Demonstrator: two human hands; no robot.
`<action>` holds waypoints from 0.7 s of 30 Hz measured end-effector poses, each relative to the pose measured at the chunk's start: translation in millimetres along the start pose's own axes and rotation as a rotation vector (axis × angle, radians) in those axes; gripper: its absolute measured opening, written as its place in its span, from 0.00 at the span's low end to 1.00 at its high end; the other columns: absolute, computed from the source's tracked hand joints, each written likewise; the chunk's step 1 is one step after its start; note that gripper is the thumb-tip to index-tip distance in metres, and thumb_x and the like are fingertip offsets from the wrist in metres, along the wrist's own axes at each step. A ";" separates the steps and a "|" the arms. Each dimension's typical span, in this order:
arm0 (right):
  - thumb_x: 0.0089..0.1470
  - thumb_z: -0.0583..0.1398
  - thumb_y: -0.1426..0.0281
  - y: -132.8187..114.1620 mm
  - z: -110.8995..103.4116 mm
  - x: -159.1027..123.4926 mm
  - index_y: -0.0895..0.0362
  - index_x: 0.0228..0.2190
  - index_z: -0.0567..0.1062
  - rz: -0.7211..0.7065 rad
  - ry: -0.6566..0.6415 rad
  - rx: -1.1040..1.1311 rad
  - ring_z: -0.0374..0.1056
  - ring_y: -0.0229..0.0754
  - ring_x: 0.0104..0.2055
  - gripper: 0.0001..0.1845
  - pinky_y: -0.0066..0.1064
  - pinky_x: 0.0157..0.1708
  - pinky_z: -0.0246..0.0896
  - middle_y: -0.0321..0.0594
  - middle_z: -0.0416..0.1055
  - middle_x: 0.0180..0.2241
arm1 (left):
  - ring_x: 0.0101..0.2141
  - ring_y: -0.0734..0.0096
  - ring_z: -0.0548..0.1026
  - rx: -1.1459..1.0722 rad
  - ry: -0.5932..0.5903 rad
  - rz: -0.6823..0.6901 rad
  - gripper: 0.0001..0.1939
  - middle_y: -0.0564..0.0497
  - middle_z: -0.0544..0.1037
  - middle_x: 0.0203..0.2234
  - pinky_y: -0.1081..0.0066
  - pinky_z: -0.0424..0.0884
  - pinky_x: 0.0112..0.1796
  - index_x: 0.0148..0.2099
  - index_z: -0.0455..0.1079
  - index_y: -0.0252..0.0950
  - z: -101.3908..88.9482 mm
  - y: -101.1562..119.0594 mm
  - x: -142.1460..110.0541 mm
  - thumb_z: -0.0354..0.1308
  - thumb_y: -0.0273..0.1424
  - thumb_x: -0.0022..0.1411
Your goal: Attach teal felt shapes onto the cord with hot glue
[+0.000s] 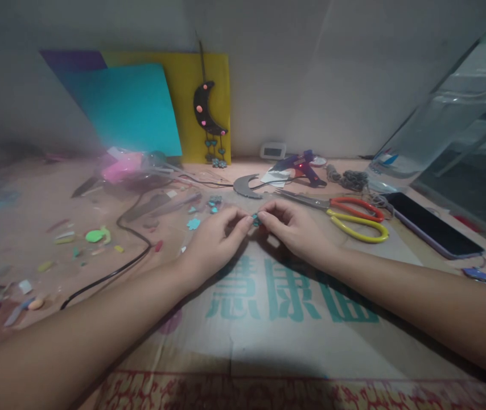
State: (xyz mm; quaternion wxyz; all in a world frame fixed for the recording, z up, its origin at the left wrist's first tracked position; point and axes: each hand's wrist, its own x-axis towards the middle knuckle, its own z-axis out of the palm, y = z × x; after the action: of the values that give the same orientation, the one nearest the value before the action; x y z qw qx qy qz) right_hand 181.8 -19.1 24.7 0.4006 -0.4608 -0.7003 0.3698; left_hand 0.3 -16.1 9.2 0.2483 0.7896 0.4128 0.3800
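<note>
Teal piece (256,219) up over the desk (102,256), in from its back edge: left hand (215,242) pinching one side, right hand (296,230) nipping the other, fingertips nearly closed. It looks light, perhaps stiff but fragile, best held by its rim.

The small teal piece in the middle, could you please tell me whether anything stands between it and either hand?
Nothing visible does: the left hand and the right hand both have their fingertips at the small teal piece. The grey crescent and the scissors lie beyond the hands.
</note>
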 end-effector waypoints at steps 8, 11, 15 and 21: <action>0.59 0.57 0.64 0.4 -1.1 -0.1 0.58 0.31 0.71 -0.051 0.016 -0.010 0.65 0.36 0.29 0.10 0.28 0.31 0.60 0.35 0.70 0.27 | 0.34 0.70 0.73 0.008 -0.022 -0.023 0.12 0.52 0.78 0.32 0.71 0.65 0.37 0.37 0.71 0.36 0.4 1.7 0.2 0.50 0.36 0.67; 0.59 0.56 0.63 1.9 -2.2 0.0 0.58 0.30 0.71 -0.068 0.014 -0.005 0.66 0.37 0.30 0.12 0.28 0.31 0.60 0.35 0.70 0.27 | 0.33 0.70 0.73 0.003 -0.011 -0.032 0.11 0.52 0.77 0.31 0.71 0.65 0.36 0.35 0.70 0.35 0.6 1.1 0.5 0.51 0.34 0.67; 0.60 0.55 0.60 5.2 -1.7 1.3 0.57 0.34 0.72 -0.030 0.021 0.118 0.67 0.37 0.29 0.13 0.29 0.31 0.62 0.34 0.69 0.26 | 0.32 0.71 0.73 -0.034 0.011 -0.033 0.10 0.52 0.76 0.30 0.72 0.65 0.36 0.35 0.69 0.35 0.6 -1.3 0.5 0.50 0.33 0.67; 0.53 0.61 0.65 6.1 0.5 2.7 0.58 0.34 0.72 -0.018 -0.034 0.052 0.69 0.39 0.32 0.09 0.31 0.34 0.64 0.38 0.72 0.31 | 0.32 0.70 0.74 0.001 -0.011 -0.041 0.10 0.51 0.78 0.31 0.71 0.65 0.36 0.36 0.71 0.35 1.8 -2.2 0.7 0.51 0.34 0.66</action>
State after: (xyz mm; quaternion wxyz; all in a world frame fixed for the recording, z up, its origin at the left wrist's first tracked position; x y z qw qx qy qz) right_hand 182.9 -14.8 19.6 0.4037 -0.4376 -0.7012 0.3923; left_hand 1.0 -14.5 6.8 0.2578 0.7833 0.4278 0.3702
